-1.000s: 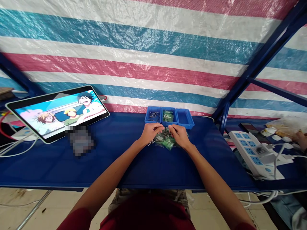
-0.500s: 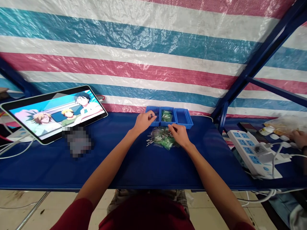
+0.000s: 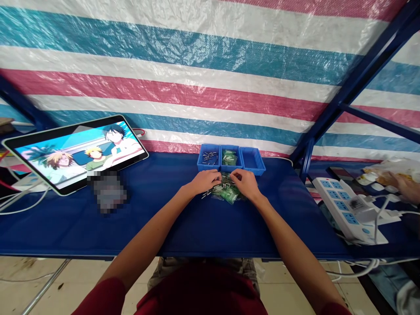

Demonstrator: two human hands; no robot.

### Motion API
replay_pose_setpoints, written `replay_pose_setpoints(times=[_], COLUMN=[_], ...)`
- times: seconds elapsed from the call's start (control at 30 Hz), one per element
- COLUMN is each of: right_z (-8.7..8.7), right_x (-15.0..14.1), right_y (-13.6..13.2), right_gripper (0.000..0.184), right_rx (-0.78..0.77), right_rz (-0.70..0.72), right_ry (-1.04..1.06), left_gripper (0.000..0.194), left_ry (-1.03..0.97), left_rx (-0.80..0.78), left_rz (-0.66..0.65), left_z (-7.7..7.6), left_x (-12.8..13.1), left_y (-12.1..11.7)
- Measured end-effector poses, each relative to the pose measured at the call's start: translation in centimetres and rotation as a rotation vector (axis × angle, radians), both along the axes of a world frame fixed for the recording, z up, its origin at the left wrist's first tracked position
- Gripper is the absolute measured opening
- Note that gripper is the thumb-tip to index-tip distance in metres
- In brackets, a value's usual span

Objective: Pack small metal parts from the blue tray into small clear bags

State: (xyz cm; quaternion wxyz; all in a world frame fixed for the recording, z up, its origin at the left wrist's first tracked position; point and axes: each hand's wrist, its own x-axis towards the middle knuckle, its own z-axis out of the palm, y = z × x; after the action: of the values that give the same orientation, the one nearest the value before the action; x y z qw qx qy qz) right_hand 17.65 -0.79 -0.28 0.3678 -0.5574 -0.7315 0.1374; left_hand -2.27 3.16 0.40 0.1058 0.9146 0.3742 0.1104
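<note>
Over a loose pile of clear and green packets [image 3: 230, 195] mixed with thin metal pins, both hands come close together. My left hand [image 3: 206, 180] is at the pile's left side, fingers pinched and pressed down; what lies between its fingertips is hidden. On the other side, my right hand [image 3: 245, 183] has thumb and forefinger closed together, and anything in the pinch is too small to make out. Just behind the hands stand a left blue bin [image 3: 199, 162] with silver pins in it, a middle blue bin [image 3: 232, 168] holding green packets, and a right blue bin [image 3: 257, 169].
On the blue table [image 3: 183, 232], a tablet [image 3: 78, 157] playing a cartoon leans at the left, beside a blurred-out object [image 3: 109, 192]. At the right are a white power strip [image 3: 341, 203] with cables, a blue metal frame post [image 3: 306, 159] and another person's hand [image 3: 408, 186].
My left hand has come from the left bin down and right to the pile, uncovering the pins in that bin. My right hand has barely moved.
</note>
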Motion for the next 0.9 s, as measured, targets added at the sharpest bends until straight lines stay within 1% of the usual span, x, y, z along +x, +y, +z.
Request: replay_pose_setpoints(times=[0.1, 0.17, 0.37, 0.5, 0.63, 0.77, 0.83, 0.9], right_z=[0.0, 0.1, 0.5, 0.7, 0.7, 0.9, 1.0, 1.1], right_x=[0.0, 0.0, -0.2, -0.2, -0.3, -0.4, -0.4, -0.3], right_y=[0.0, -0.1, -0.4, -0.6, -0.6, -0.7, -0.9, -1.0], right_gripper=[0.017, 0.016, 0.016, 0.018, 0.028, 0.043, 0.043, 0.035], right_rx=[0.004, 0.011, 0.069, 0.107, 0.129, 0.083, 0.047, 0.033], right_rz=[0.0, 0.013, 0.136, 0.155, 0.12, 0.085, 0.098, 0.123], right_ry=[-0.002, 0.002, 0.051, 0.092, 0.098, 0.153, 0.198, 0.235], left_gripper=[0.016, 0.017, 0.02, 0.022, 0.021, 0.025, 0.028, 0.033], left_ry=[0.015, -0.02, -0.258, -0.413, -0.552, -0.67, -0.677, -0.663], left_rx=[0.043, 0.069, 0.095, 0.1, 0.09, 0.096, 0.096, 0.085], left_rz=[-0.015, -0.03, -0.042, -0.037, -0.007, 0.052, 0.086, 0.108], left_z=[0.2, 0.3, 0.2, 0.4, 0.6, 0.4, 0.4, 0.4], left_x=[0.1, 0.1, 0.0, 0.0, 0.5, 1.1, 1.2, 1.2], left_y=[-0.3, -0.5, -0.9, -1.1, -1.6, -2.0, -2.1, -2.2])
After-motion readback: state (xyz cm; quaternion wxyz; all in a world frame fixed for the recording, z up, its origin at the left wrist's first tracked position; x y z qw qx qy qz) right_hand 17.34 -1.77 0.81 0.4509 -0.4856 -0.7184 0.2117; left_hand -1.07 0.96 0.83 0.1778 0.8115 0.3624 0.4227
